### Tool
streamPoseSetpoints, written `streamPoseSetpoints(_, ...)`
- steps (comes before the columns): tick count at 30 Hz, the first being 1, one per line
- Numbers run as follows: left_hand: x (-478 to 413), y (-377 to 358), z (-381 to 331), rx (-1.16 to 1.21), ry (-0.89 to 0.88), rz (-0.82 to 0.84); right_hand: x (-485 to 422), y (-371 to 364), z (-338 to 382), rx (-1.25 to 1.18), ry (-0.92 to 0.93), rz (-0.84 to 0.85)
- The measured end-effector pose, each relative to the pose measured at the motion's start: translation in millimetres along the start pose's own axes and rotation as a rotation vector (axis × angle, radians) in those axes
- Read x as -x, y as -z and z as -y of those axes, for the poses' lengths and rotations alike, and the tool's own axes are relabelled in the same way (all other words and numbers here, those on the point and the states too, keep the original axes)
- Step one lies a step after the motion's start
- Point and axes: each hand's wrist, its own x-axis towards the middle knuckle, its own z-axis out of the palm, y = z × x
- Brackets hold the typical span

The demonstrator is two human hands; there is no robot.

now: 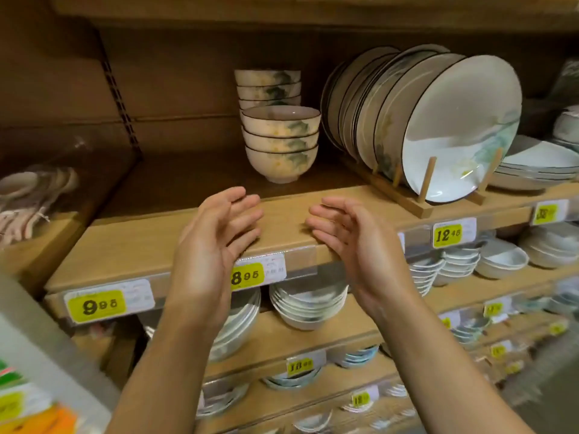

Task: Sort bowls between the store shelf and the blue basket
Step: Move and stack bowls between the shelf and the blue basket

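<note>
- Nearest to you: your left hand (216, 233), just off centre at 8 o'clock, palm turned inward, fingers loose and slightly bent, nothing in it.
- Your right hand (347, 236) mirrors it at 4 o'clock. It is also slack and empty, with its fingertips at the front lip of the shelf (141, 245). I cannot tell whether they touch the wood.
- There is a gap between the two palms, about where a bowl would sit, but no bowl is in it.
- Just under the hands at 6 o'clock is a yellow price tag (247, 276) on the shelf edge. More bowls (308, 305) are stacked on the lower boards.
- Past the hands at 12 o'clock is the front stack of bowls (282, 142). They are cream with green and yellow markings, nested upright, set back from the lip and well clear of your fingers.
- Behind that, further toward 12 o'clock, a second stack (268, 87) of the same pattern stands against the back panel.
- At 2 o'clock, plates (438, 120) stand on edge in a wooden rack (404, 198), just beside the bowls.
- The blue basket is not in view, so what it holds is unknown.
- Progress, as a judgement: both hands are free with bowls standing on the shelf, so you are between items. Nothing here shows how many are sorted or how many are left.
</note>
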Motion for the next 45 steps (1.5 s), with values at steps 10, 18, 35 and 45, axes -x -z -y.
streamPoseSetpoints(10,96.3,31.1,30.4,0.012,0.141,-0.203,52.7,56.3,-34.6,-0.128,-0.197,0.043)
streamPoseSetpoints(18,196.4,48.8,43.7,-0.040,0.152,-0.744,71.8,58.9,-87.1,0.087,-0.508,0.422)
streamPoseSetpoints(35,427.4,206.8,-36.3,-0.070,0.092,-1.246,272.1,-91.9,-199.7,0.396,-0.685,0.922)
streamPoseSetpoints(45,490.5,323.2,-66.7,-0.090,0.255,-1.250,353.1,-176.8,-278.5,0.537,-0.703,0.842)
